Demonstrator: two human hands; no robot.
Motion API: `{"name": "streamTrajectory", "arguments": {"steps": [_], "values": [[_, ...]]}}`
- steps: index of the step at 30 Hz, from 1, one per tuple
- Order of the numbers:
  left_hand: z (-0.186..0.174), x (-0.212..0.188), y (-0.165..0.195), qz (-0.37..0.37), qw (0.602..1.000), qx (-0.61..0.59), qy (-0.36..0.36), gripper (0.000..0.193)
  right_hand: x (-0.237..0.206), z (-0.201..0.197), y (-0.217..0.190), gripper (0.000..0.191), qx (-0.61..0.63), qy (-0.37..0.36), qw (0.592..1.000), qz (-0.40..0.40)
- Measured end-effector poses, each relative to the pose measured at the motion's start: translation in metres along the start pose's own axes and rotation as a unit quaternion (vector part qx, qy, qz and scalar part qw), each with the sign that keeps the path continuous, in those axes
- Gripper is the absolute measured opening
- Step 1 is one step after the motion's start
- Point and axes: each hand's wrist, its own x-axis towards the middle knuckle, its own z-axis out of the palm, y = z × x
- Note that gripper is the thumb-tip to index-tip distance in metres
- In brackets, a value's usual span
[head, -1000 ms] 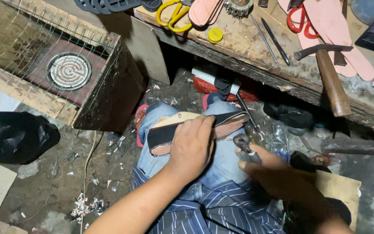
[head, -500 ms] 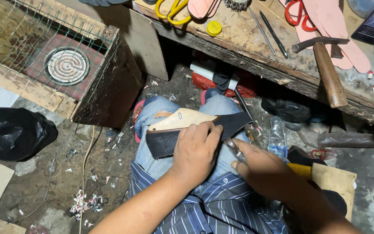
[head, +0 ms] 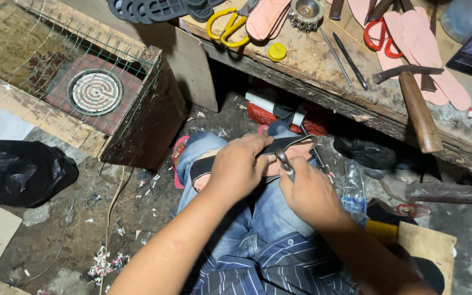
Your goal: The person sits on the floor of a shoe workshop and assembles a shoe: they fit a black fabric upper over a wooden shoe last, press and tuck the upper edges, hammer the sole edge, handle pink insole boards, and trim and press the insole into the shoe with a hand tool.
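Compared with half a second earlier, the right hand (head: 307,188) is now lying closer against the left hand (head: 237,166), both meeting over the shoe sole (head: 279,158) on the person's lap, and the sole's pale face is now mostly hidden under them.

The sole, dark edged with a pinkish underside, is resting across the knees in blue jeans (head: 271,213), just below the edge of the wooden workbench (head: 323,65). The left hand is curling over the sole from above, fingers closed tight on its upper edge. The right hand is wrapping firmly around a small metal tool (head: 284,163) whose tip is touching the sole beside the left fingers.

To the left, a wooden box (head: 137,87) covered with wire mesh is holding a round coiled burner (head: 95,92). A black plastic bag (head: 20,172) is lying on the dirty floor. On the bench, a hammer (head: 413,93) with a wooden handle is sitting near pink insoles (head: 427,49), yellow-handled scissors (head: 226,27), red-handled scissors (head: 381,38) and a small yellow cap (head: 277,52).
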Motion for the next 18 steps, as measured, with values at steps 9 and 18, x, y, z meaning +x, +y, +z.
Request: {"name": "streamTrajectory", "arguments": {"steps": [9, 18], "values": [[0.006, 0.007, -0.022, 0.018, 0.998, 0.047, -0.034, 0.047, 0.013, -0.005, -0.01, 0.027, -0.044, -0.049, 0.998, -0.023], [-0.009, 0.011, -0.024, 0.013, 0.99, -0.085, -0.108, 0.053, 0.013, -0.02, -0.023, 0.03, -0.053, -0.261, 0.959, 0.093]]}}
